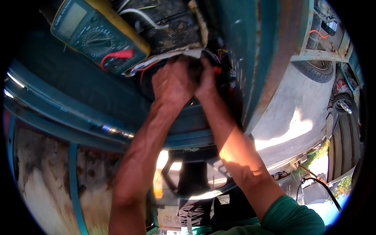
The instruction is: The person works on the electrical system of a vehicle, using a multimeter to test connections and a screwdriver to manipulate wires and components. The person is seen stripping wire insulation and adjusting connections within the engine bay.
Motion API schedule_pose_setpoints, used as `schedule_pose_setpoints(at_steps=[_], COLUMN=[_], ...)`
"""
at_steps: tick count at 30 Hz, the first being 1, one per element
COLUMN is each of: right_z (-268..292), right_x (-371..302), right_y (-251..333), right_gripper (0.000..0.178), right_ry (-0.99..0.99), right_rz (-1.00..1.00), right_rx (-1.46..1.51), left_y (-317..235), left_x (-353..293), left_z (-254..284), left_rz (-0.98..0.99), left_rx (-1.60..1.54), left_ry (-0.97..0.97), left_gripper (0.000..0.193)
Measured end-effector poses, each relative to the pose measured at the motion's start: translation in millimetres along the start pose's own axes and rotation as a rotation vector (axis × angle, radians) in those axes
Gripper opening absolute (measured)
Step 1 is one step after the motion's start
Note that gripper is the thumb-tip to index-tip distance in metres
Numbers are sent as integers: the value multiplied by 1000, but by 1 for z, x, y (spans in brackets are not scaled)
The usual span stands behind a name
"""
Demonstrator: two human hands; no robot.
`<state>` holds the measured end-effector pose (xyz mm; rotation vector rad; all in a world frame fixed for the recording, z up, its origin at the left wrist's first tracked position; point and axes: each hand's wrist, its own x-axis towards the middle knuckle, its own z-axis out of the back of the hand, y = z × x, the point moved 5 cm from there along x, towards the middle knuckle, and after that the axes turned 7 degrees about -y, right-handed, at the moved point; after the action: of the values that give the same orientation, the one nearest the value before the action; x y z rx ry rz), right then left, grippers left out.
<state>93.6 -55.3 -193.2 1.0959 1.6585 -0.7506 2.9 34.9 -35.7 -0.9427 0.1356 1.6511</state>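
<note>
My left hand [172, 80] is closed, its knuckles up, in the dark recess of a teal metal body. Close against it on the right, my right hand [206, 80] is curled inward. Between the two hands is a dark, blurred thing [194, 68] whose kind I cannot make out; the fingertips are hidden. Thin red wires [147, 69] run beside my left hand, and more coloured wires [222, 53] show beyond my right. Up and left of my hands lies a multimeter [98, 35] with a yellow case, and a red plug-like piece [122, 53] on a lead rests across its face.
A white cable [145, 18] curves over a dirty black surface at the top. The teal wall [239, 58] with a rusty edge rises on the right. Ridged teal rails [70, 113] cross below the multimeter. Farther right are a concrete floor [290, 102] and a tyre [318, 72].
</note>
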Motion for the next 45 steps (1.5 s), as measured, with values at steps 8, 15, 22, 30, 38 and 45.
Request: schedule_pose_setpoints(at_steps=[8, 15, 22, 30, 38, 45], right_z=[-13, -24, -9, -33, -36, -31], right_x=[-14, -21, -10, -19, -19, -17], right_y=[0, 12, 18, 17, 20, 18], right_gripper=[29, 25, 23, 26, 30, 33], right_ry=[-194, -69, 95, -274, -175, -274], right_rz=[110, 146, -49, 46, 61, 36], right_rx=[-103, -195, -63, -57, -129, -67], left_y=[0, -1, 8, 6, 3, 2], left_x=[1, -14, -11, 2, 5, 7], left_z=[2, 8, 3, 4, 2, 1], left_rz=[-38, -69, -21, 67, 77, 53], left_rx=[40, -60, -179, -146, -106, -106], left_ry=[-38, -192, -196, -59, -17, -8], left_gripper=[30, 23, 23, 29, 30, 31])
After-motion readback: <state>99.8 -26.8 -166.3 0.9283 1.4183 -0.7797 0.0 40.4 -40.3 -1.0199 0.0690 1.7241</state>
